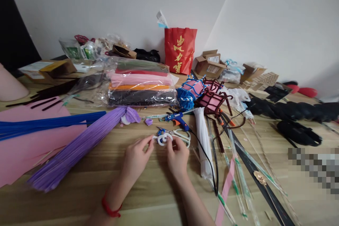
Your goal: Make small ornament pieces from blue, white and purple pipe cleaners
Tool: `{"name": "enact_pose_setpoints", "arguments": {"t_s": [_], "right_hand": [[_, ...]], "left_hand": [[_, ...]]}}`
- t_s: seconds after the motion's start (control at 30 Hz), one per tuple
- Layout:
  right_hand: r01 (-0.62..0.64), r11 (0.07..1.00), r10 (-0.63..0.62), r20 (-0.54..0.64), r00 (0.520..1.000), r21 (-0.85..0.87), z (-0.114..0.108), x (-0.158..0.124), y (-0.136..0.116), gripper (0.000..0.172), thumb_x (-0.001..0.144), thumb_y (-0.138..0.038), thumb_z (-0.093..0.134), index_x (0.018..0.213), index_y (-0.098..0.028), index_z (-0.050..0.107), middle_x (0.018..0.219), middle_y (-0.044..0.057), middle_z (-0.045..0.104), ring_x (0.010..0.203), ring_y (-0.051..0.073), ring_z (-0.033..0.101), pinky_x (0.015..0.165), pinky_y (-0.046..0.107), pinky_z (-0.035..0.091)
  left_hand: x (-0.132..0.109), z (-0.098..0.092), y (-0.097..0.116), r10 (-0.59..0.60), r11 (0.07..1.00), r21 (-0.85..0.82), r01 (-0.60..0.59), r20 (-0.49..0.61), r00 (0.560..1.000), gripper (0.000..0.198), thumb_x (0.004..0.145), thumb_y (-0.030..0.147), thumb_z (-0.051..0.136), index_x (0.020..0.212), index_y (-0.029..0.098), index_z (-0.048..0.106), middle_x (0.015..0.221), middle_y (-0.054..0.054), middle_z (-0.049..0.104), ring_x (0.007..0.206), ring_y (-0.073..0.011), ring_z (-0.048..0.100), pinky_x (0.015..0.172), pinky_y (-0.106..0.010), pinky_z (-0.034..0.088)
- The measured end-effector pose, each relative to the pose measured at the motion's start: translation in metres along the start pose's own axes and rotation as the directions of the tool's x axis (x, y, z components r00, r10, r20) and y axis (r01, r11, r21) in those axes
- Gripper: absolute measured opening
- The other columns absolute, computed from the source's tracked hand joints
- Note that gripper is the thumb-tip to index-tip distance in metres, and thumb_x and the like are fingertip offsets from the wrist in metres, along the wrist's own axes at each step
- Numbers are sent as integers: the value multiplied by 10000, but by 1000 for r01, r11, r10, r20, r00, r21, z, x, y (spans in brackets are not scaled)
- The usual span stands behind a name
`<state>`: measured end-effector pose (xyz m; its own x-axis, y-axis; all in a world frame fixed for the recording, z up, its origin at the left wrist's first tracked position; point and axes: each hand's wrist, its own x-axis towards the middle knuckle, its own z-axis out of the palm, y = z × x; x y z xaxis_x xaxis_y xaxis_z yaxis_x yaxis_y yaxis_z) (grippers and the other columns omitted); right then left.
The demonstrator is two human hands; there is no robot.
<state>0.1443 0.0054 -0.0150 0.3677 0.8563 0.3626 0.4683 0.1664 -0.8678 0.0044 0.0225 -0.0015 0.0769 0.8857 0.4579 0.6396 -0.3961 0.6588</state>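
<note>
Holding a white coiled strip [164, 139] out front, taken here as clock centre. Left hand [138, 156]: thumb and forefinger narrowed in a pinch on the strip's end, 9 o'clock side. Right hand [178, 156]: thumb and fingertips close together on the coil's edge, about 3 o'clock; exact contact partly hidden. Gripping at two opposite points presumably keeps the loops from springing open.

Scissors [187, 135] lie just behind the coil, handles towards 3 o'clock, probably so the right hand can reach them easily. Glue gun [178, 118] at 1 o'clock; its black cord crosses the white bundle [202, 141] at 3 o'clock. Purple bundle [79, 148] at 9 o'clock, laid slantwise, seemingly to leave the middle free. Plastic-wrapped stack [143, 81] at 11 o'clock, its wrapping perhaps keeping the colours together.
</note>
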Motion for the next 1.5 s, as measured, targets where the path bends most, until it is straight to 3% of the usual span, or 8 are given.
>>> {"name": "enact_pose_setpoints", "arguments": {"t_s": [0.3, 0.43, 0.57, 0.73, 1.0, 1.23, 1.4, 1.5], "right_hand": [[-74, 990, 67, -62, 996, -121, -2, 8, 21, 233, 821, -303, 495, 833, -167, 683, 762, 70, 704, 651, 201, 626, 643, 295, 462], [-62, 995, 65, 49, 997, -72, -10, 16, 25, 185, 773, -289, 558, 778, -182, 708, 765, 59, 719, 694, 210, 641, 682, 304, 465], [-219, 971, 216, 37, 976, 100, -15, 22, 30, 202, 730, -344, 610, 770, -168, 702, 730, 61, 709, 630, 199, 620, 615, 302, 472], [-398, 806, 417, 58, 907, 439, -19, 26, 23, 279, 673, -403, 662, 760, -138, 661, 614, 29, 653, 435, 127, 504, 440, 255, 420], [-444, 558, 494, 149, 857, 701, -30, 32, 22, 220, 635, -273, 710, 539, -171, 541, 462, -78, 448, 448, 74, 405, 510, 222, 402], [-539, 245, 416, 415, 809, 806, -36, 35, 22, 134, 745, -244, 601, 635, -190, 545, 419, -105, 277, 418, 89, 368, 594, 276, 474], [-566, 190, 429, 450, 783, 803, -34, 34, 26, 131, 750, -260, 561, 641, -198, 522, 496, -67, 411, 464, 102, 455, 561, 270, 496], [-557, 69, 439, 476, 762, 827, -36, 34, 29, 225, 742, -217, 549, 540, -204, 451, 606, -16, 552, 603, 126, 566, 704, 319, 524]], "left_hand": [[-5, -1, 8, 29, 993, 97, -68, 358, 933, 254, 829, 175, 438, 911, 175, 679, 854, -82, 729, 754, -202, 671, 703, -289, 490], [0, -6, -3, -61, 980, 198, 13, 237, 970, 261, 838, 216, 440, 915, 176, 686, 844, -93, 736, 726, -214, 677, 664, -283, 477], [5, -12, -16, -182, 958, 236, 164, 59, 981, 279, 839, 267, 462, 970, 163, 685, 842, -91, 744, 734, -228, 689, 624, -270, 465], [7, -16, -23, -255, 936, 249, 250, -12, 967, 279, 835, 294, 486, 992, 175, 683, 850, -69, 750, 751, -226, 696, 598, -249, 459], [10, -25, -33, -210, 854, 464, 236, -109, 972, 310, 842, 295, 474, 973, 135, 706, 786, -136, 742, 682, -266, 690, 565, -286, 438], [13, -28, -36, -284, 948, 110, 298, -128, 950, 286, 832, 338, 477, 971, 192, 680, 798, -60, 754, 770, -235, 698, 652, -271, 489], [13, -20, -36, -361, 919, -182, 351, -20, 933, 242, 792, 354, 526, 911, 201, 670, 849, -61, 750, 793, -224, 692, 717, -292, 502], [14, -17, -37, -419, 831, -359, 425, 100, 903, 266, 758, 405, 560, 837, 171, 658, 787, -70, 743, 756, -225, 684, 737, -321, 504]]}}
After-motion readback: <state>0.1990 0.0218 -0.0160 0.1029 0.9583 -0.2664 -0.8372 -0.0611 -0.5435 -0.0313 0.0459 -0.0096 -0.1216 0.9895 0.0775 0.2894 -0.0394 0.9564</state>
